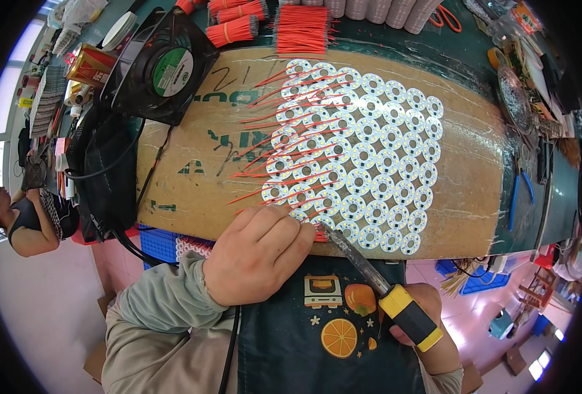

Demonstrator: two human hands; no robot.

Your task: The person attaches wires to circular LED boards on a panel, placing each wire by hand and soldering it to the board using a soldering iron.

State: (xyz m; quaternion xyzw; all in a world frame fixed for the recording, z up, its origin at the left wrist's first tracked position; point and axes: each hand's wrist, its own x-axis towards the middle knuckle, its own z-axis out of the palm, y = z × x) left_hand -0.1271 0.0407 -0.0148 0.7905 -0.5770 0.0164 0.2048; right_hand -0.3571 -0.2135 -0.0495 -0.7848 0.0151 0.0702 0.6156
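Round white LED boards (363, 155), each with a centre hole, lie in rows on a brown board. Thin red wires (258, 175) stick out leftward from the left-hand columns. My left hand (255, 253) is closed in a pinch at the near row, thumb and fingers by a round board; red wire shows at the fingertips, though its held part is mostly hidden. My right hand (429, 302) is wrapped round the yellow and black handle of a soldering iron (410, 316). The iron's tip points up and left, close to my left fingertips.
A black fan (163, 72) stands at the far left of the brown board (192, 220). Bundles of red wire (301, 29) and stacked discs (376, 10) line the back. Blue-handled pliers (521, 190) lie at right. Another person (25, 217) sits at far left.
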